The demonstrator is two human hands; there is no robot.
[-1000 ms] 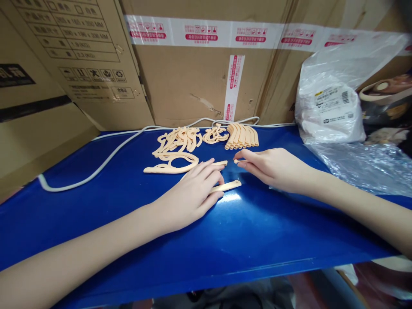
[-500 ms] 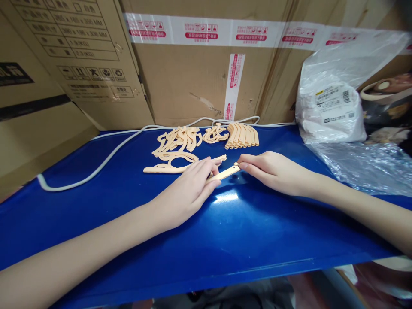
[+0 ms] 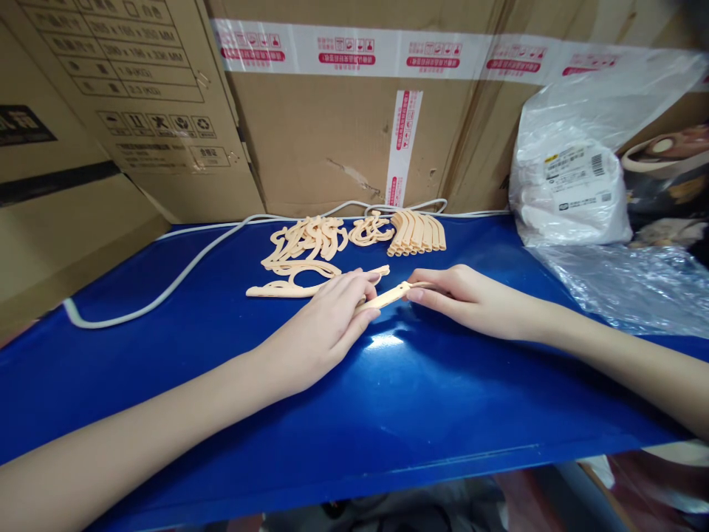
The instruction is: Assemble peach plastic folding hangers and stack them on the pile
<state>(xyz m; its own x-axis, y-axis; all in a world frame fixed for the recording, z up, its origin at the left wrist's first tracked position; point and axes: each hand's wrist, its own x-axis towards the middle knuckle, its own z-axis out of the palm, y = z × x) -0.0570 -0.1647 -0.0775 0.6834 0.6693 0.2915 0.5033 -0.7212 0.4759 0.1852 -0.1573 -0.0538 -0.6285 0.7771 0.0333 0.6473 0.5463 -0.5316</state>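
The left hand [image 3: 340,303] pinches a flat cream plastic strip [image 3: 391,295] between thumb and fingers, over the middle of the blue tabletop [image 3: 388,414], its exposed end slanting toward the far right. At that end the right hand [image 3: 470,295] holds a thin cream plastic piece [image 3: 408,285] in a narrow pinch, the two parts meeting at its fingertips; whether they are seated in each other cannot be told, since the fingers cover the joint. If the thin piece met the strip askew, pushing could skid it off the end or bend it, and a light left-hand grip might let the strip twist. Just beyond the left hand, the tip of another cream part [image 3: 379,272] shows, and to its left lies a long looped part [image 3: 277,292]; a knuckle dragged leftward could nudge either. Farther back, the loose heap of curved parts [image 3: 309,238], the small hooks [image 3: 372,230] and the neat stack of curved arms [image 3: 418,233] sit close together, so a far-reaching slip might mix them.
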